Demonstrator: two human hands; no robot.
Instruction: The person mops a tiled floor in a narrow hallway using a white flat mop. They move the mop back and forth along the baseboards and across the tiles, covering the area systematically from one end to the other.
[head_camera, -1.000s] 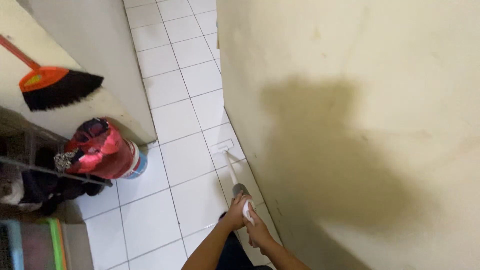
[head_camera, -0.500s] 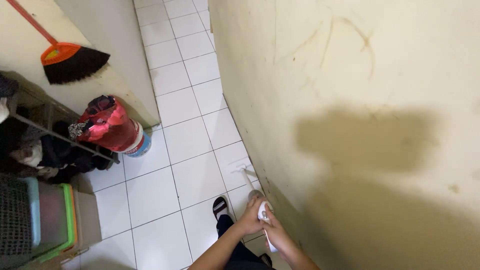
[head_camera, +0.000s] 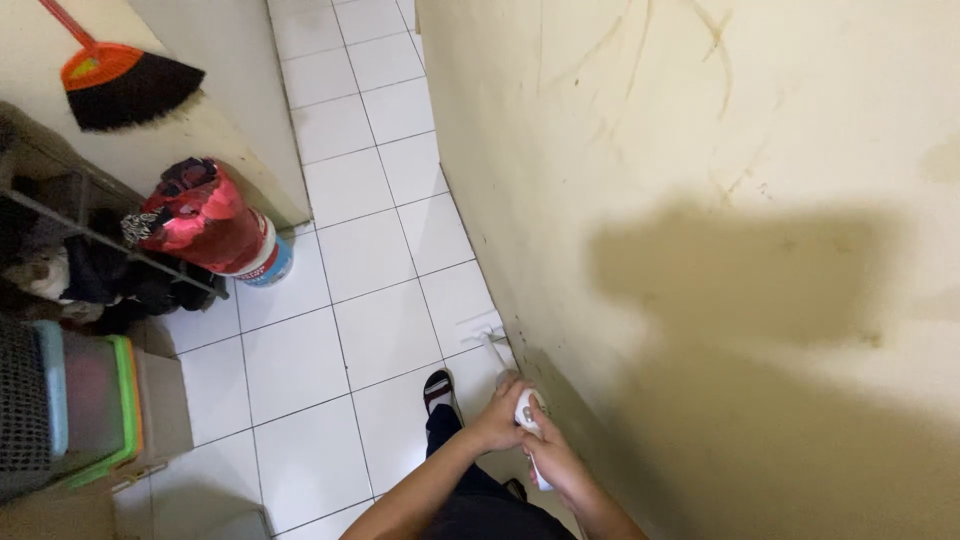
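Both of your hands are closed around the same thing. Your right hand sits nearest you, fingers wrapped around the white grip of the long-handled floor tool. Your left hand is clamped just ahead of it, touching it, higher up the same grip (neither hand is free, and the left is the nearer one to the working end).

From your hands the tool's long axis runs forward and slightly to the left, sloping down to the white tiled floor. It stays almost parallel to the cream wall just to the right of your right hand. The small white head rests on a tile at the wall's foot, ahead of your left hand; whether it touches the wall itself is too small to tell.

Your foot in a black sandal stands just left of your left hand, beside the shaft.

Farther off to the left, well apart from your hands, a red bag sits stuffed into a white bucket, with a dark rack beyond it. Farthest, an orange-and-black broom hangs on the opposite wall.
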